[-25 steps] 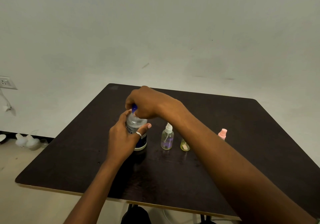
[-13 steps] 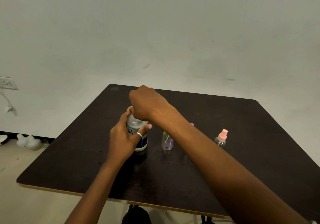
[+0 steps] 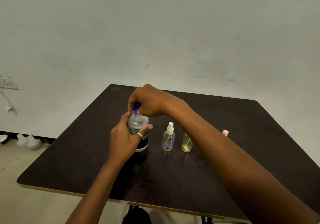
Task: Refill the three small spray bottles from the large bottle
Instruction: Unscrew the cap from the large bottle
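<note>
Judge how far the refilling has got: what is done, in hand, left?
Done: nothing visibly poured. In hand: left hand grips the large bottle; right hand pinches its blue cap. Left: all three fills; the white-topped spray bottle is capped, the yellowish bottle and pink-topped bottle partly hidden.

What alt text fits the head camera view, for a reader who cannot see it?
A person's left hand holds a large clear bottle on a dark table; the right hand grips its blue cap. Nearby stand a white-capped spray bottle, a yellowish bottle and a half-hidden pink-capped one.
</note>
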`<state>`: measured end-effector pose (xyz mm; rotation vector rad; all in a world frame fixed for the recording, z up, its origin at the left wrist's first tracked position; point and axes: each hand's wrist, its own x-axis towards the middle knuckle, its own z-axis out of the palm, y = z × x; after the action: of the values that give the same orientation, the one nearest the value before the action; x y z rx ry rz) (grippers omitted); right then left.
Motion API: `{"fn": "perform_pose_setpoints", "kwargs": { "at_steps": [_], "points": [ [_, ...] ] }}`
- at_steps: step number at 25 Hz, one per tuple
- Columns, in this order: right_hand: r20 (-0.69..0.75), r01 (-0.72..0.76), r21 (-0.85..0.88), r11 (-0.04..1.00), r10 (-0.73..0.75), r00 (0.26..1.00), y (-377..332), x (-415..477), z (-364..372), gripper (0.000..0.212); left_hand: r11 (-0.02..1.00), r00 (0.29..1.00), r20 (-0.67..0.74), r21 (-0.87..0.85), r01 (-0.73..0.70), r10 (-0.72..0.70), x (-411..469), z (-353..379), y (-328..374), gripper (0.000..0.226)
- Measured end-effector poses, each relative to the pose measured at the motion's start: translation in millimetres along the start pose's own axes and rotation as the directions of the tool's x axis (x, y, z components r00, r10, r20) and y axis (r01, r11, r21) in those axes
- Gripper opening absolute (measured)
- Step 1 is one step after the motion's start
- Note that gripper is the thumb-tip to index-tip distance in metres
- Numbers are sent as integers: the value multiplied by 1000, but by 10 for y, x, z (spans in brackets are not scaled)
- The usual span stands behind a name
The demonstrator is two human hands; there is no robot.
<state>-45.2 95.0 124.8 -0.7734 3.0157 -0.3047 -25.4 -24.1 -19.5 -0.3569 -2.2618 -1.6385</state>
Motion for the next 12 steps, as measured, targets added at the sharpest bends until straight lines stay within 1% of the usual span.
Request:
{"fn": "perform_pose_setpoints", "kwargs": {
  "at_steps": [3, 6, 9, 12],
  "points": [
    [-65, -17, 78, 997, 22, 998, 103, 30, -132, 26, 1000, 1000, -5, -5, 5, -5, -1, 2, 5, 65],
    [-101, -99, 61, 993, 105, 989, 293, 169, -202, 26, 1000, 1000, -12, -14, -9, 9, 1, -4, 4, 62],
    [-27, -197, 20, 980, 198, 980, 488, 359, -73, 27, 1000, 1000, -13, -7, -23, 23, 16, 1, -39, 63],
    [82, -216, -88, 972, 223, 971, 636, 556, 195, 25, 999, 999, -24, -3, -36, 36, 25, 18, -103, 69]
  ]
}}
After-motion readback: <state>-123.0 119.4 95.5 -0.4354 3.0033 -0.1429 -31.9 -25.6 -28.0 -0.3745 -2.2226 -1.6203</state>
